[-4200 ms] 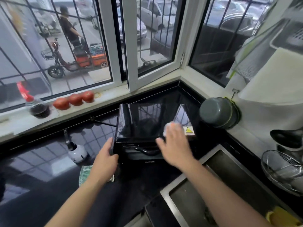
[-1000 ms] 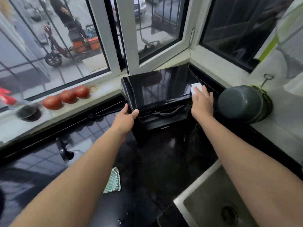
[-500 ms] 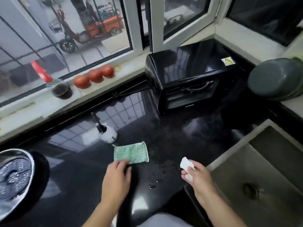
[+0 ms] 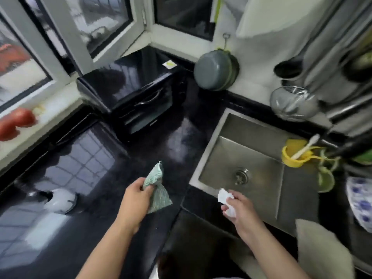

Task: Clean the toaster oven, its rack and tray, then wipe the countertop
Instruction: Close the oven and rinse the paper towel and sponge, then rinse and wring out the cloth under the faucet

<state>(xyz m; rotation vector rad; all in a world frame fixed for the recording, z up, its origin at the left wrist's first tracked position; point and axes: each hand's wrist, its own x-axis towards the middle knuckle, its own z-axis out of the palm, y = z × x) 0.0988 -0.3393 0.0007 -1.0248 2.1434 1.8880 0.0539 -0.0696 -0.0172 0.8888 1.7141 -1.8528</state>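
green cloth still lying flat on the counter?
No: the left hand grips the green cloth and holds it bunched, lifted off the black countertop.

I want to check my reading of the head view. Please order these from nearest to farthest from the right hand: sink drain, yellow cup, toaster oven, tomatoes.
From the right hand, which holds a white wipe:
1. Sink drain, just beyond the hand, in the sink.
2. Yellow cup, at the sink's far right edge.
3. Toaster oven, back in the counter corner.
4. Tomatoes, far left on the window sill.
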